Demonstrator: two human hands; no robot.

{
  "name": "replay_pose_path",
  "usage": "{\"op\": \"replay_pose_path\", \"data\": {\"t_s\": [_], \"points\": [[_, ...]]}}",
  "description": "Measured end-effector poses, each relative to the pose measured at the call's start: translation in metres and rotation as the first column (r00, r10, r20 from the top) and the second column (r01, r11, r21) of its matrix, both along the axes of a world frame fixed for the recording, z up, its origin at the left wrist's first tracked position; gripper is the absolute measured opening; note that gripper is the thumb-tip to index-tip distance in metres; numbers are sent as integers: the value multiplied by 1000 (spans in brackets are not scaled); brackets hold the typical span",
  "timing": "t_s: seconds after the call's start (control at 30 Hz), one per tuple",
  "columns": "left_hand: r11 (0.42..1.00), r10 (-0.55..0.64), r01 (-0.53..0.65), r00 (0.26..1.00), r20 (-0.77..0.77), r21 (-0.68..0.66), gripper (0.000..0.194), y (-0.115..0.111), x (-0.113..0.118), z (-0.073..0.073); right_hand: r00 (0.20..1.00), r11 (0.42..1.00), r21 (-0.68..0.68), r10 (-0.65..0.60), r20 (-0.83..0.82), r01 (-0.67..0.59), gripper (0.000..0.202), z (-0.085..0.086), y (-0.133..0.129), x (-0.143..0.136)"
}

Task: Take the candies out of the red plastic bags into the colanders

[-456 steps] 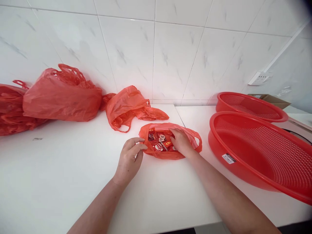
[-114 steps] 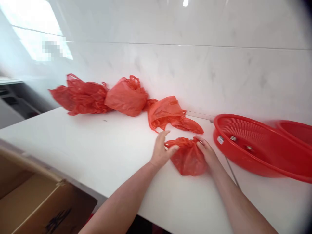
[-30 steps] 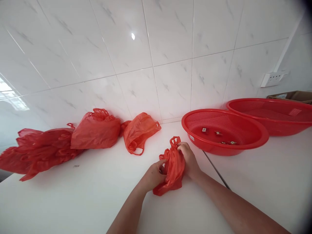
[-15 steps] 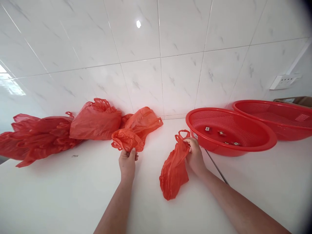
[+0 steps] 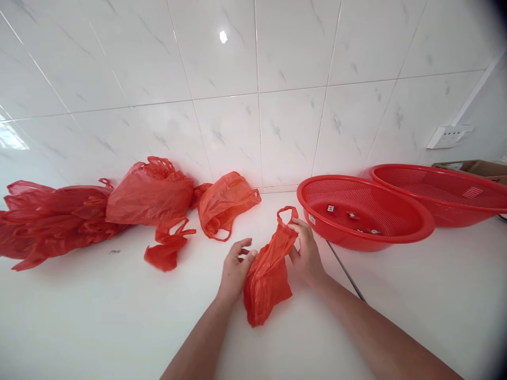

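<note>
Red plastic film makes up the slack bag [image 5: 267,282] between your hands, just left of the near basket [image 5: 340,237] and closer to you than it is. Your right hand [image 5: 309,258], beside that basket's left end, pinches the bag just below its looped handle; your left hand [image 5: 234,272] is loosely curled and not closed, its thumb at the bag's left edge, though you cannot tell whether it presses there. The step in hand looks like handling this bag by its handle end, and the next move seems to call for a light left-hand pinch while your right holds steady, since such thin film may cling or tear. Small wrapped pieces [image 5: 351,215] lie inside the near basket. Left of it, on the white table [image 5: 119,322], are a flattened bag [image 5: 227,200], a small crumpled bag [image 5: 164,253], a bulging bag [image 5: 148,198] and a heap of bags [image 5: 59,216]. Behind the basket rises a marbled tile wall [image 5: 222,68]; to its right are a second basket [image 5: 439,217], a cardboard box [image 5: 489,170] and a socket [image 5: 449,137].
</note>
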State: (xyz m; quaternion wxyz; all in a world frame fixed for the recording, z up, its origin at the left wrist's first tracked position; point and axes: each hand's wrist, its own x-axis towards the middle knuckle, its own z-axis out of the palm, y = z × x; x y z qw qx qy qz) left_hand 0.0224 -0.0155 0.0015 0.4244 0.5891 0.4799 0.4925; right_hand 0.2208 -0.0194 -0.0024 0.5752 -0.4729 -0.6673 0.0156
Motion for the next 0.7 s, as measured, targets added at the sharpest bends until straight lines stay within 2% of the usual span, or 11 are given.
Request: {"op": "replay_pose_path", "data": {"t_s": [0.07,0.13,0.2,0.23,0.3,0.37,0.4,0.47,0.53,0.63,0.7], "points": [[966,-220,235,967,130,-106,54,-7,6,2,998,999,-18,40,42,-39,29,0,-5,-6],[889,-374,428,883,284,-162,66,-12,8,5,996,997,-53,65,66,-61,25,0,-9,-12],[807,-465,555,807,363,-201,69,-15,9,7,994,995,-74,71,77,-65,19,-1,-10,-15],[793,-473,571,797,376,-213,65,-15,9,8,994,995,-69,72,79,-66,16,-2,-9,-15],[849,-394,487,841,371,-202,44,-12,7,6,996,998,-37,60,63,-58,14,-3,-5,-11],[955,-196,262,908,371,-137,24,-5,2,3,1000,1000,12,13,26,-13,14,-4,1,-3],[986,-81,129,922,378,-103,20,0,-2,2,1000,999,35,-20,-4,20,14,-5,5,1],[994,103,-82,916,388,-69,20,8,-13,0,994,994,66,-76,-83,82,14,-7,11,9],[979,203,-191,901,384,-69,22,13,-23,2,986,992,74,-93,-139,104,16,-8,15,15],[965,260,-259,908,329,-48,25,13,-29,6,986,994,48,-90,-138,97,17,-9,17,17],[964,260,-264,939,223,-12,27,10,-27,8,990,995,26,-88,-114,91,14,-8,16,15]]}}
